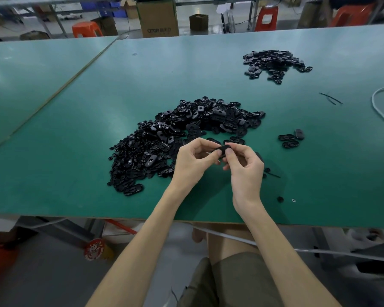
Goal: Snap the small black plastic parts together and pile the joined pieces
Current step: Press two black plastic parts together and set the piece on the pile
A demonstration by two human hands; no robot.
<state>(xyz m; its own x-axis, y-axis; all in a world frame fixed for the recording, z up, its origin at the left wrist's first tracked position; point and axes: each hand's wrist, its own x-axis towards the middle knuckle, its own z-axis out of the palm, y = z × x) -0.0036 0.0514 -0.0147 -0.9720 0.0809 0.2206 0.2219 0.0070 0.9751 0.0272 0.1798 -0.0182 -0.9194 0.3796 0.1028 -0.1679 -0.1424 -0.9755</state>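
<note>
Head view: left hand (192, 159) and right hand (244, 165) fingers pinched one black plastic part (222, 150) above green tabletop (75, 151); loose parts heap (182, 138) behind, smaller pile (275, 64) far right.

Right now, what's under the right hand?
Green table, with a few black parts peeking out beside the right hand. Anything directly beneath the palm is covered.

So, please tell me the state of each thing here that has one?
Left hand: pinching the black plastic part.
Right hand: pinching the same part.
Black plastic part: held up between both hands.
Large heap: loose, spread on the green table.
Far pile: heaped, untouched.
Small cardboard box: open.
</note>
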